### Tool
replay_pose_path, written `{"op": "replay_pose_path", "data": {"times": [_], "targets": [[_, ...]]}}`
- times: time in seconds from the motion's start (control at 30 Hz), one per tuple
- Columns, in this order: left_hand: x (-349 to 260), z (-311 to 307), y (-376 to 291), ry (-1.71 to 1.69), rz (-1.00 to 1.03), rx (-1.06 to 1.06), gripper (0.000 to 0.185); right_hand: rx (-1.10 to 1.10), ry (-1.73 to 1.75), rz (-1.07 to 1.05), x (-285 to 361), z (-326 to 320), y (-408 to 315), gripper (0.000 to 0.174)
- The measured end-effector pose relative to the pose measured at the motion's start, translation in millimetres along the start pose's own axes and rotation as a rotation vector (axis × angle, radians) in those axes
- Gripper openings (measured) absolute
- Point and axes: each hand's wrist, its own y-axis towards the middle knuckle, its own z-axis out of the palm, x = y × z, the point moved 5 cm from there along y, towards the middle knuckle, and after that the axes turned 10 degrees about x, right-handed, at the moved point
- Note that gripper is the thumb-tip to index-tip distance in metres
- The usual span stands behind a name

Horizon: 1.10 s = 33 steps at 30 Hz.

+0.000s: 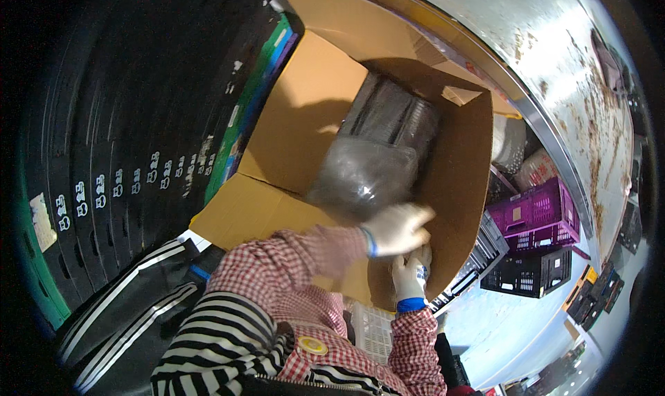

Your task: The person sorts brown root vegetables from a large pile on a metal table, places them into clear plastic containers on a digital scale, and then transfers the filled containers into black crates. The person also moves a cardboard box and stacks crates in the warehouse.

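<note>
A large open cardboard box (298, 131) lies before me with its flaps spread. Inside are stacked clear plastic trays or containers (384, 110), and a shiny, transparent plastic piece (363, 172) is blurred near them. My left hand (399, 230), in a white glove with a blue cuff, is over the box's near right part; it is blurred, its fingers look apart and nothing shows in them. Just below it, my right hand (412, 277), also gloved, is at the box's near right side. Its fingertips are partly hidden, and whether it grips the cardboard cannot be told.
Stacked black crates (130, 152) stand at the left, beside green and blue ones. A metal table (561, 69) with brown stains runs along the upper right. Purple (540, 209) and black crates (530, 274) stand at the right. A white perforated basket (371, 333) is below the box.
</note>
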Motion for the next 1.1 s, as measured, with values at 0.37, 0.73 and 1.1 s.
{"op": "replay_pose_path", "data": {"times": [0.37,0.73,1.1], "targets": [[241,9,-128,0.417,-0.693,0.911,0.051,-0.102,-0.287,-0.217,6,61,-6,0.037],[163,34,-74,0.698,-0.223,0.801,0.032,-0.171,0.420,-0.260,72,4,-76,0.037],[201,29,-53,1.208,0.196,1.145,0.045,-0.776,0.756,0.078,3,34,-242,0.027]]}}
